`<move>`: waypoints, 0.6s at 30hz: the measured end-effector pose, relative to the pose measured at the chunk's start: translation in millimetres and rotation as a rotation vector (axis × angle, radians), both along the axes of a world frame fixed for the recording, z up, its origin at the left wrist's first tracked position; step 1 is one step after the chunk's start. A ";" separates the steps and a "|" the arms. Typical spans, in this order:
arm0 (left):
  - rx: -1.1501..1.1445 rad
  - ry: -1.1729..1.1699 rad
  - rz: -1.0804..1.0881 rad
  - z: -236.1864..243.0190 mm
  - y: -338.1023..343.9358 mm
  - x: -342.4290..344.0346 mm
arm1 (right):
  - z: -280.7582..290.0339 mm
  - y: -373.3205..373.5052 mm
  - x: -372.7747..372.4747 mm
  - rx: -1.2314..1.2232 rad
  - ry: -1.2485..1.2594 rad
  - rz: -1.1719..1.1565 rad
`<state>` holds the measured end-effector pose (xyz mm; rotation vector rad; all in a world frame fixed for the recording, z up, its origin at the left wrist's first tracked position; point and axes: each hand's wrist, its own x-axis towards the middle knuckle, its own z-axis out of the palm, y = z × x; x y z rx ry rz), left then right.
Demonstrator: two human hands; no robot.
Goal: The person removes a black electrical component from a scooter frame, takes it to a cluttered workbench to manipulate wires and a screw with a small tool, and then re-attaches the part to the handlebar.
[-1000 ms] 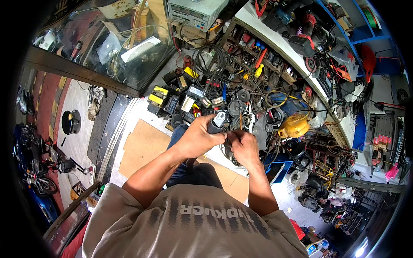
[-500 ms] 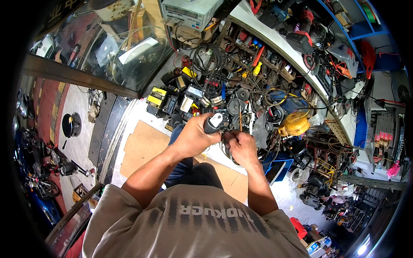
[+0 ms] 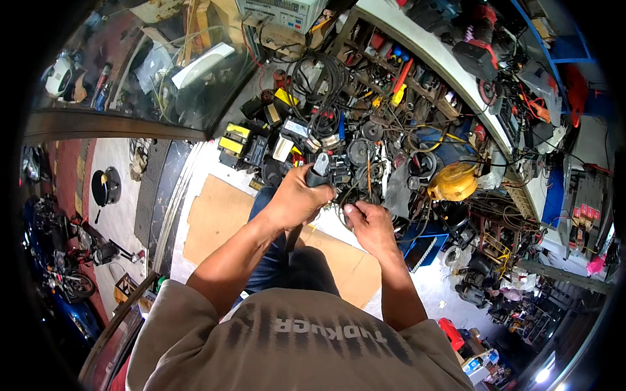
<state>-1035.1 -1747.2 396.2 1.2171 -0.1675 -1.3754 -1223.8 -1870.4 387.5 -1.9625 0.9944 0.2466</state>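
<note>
Workshop clutter [image 3: 362, 151], from coiled black cables [image 3: 338, 85] to yellow-topped boxes [image 3: 235, 140], spreads across the floor [image 3: 438, 287] beyond a worker's two hands. The left hand [image 3: 295, 201] wraps around a dark cylindrical tool [image 3: 317, 176], its pale end showing past the thumb, its middle hidden by the fingers. Just beside it, the right hand [image 3: 372, 226] curls; whether it pinches anything is impossible to tell. At far left, shadow swallows part of a blue motorcycle [image 3: 65, 293].
</note>
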 end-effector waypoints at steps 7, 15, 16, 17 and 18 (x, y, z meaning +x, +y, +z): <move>0.044 0.442 0.007 -52.8 -21.9 27.5 | -36.2 -11.5 23.2 -0.002 0.058 0.031; -0.032 0.676 0.088 -185.2 -60.8 43.9 | -117.3 -30.3 30.4 -0.016 0.051 0.030; -0.056 0.696 0.099 -203.2 -65.0 43.6 | -128.9 -32.4 30.5 -0.019 0.039 0.015; -0.077 0.716 0.110 -222.0 -68.7 43.7 | -137.5 -35.6 33.1 0.008 0.080 0.003; -0.105 0.708 0.113 -239.9 -71.6 43.6 | -148.9 -36.9 36.5 0.028 0.089 -0.034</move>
